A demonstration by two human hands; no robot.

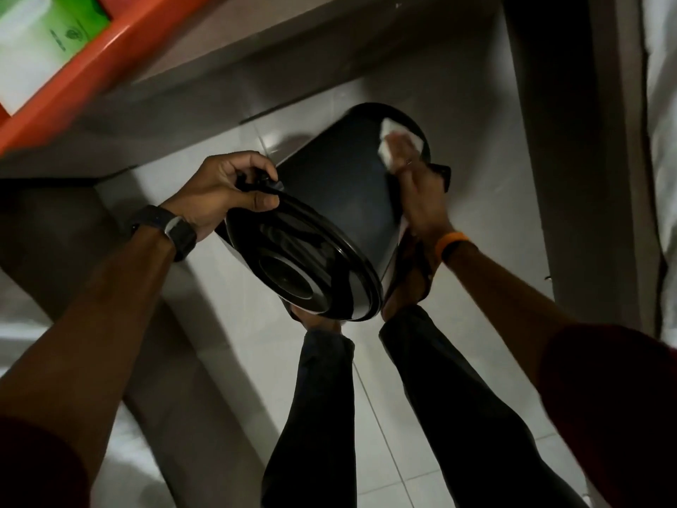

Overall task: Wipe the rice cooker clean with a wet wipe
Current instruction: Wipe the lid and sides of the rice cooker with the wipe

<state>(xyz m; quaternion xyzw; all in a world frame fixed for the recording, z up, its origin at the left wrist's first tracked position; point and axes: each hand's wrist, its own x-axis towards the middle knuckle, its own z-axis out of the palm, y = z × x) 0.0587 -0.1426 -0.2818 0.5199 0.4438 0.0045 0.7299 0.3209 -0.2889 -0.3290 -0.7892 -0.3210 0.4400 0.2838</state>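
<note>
Gripping rice cooker (340,199) rim, left hand (223,194); right hand (417,188) presses wet wipe (390,141) against its side.

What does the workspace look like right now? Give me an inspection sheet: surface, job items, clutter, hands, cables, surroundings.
Surface: pale tiled floor; the cooker is held in the air above it, not set down.
Job's things: black rice cooker tilted on its side, lid end toward the camera; white wet wipe pressed on its body near the far end.
Clutter: green package in an orange tray, upper left.
Hands: left hand grips the cooker at the lid rim; right hand presses the wipe to the cooker.
Cables: nothing seen.
Surroundings: the person's legs below the cooker; dark furniture at left and right, details too dim to tell.
</note>
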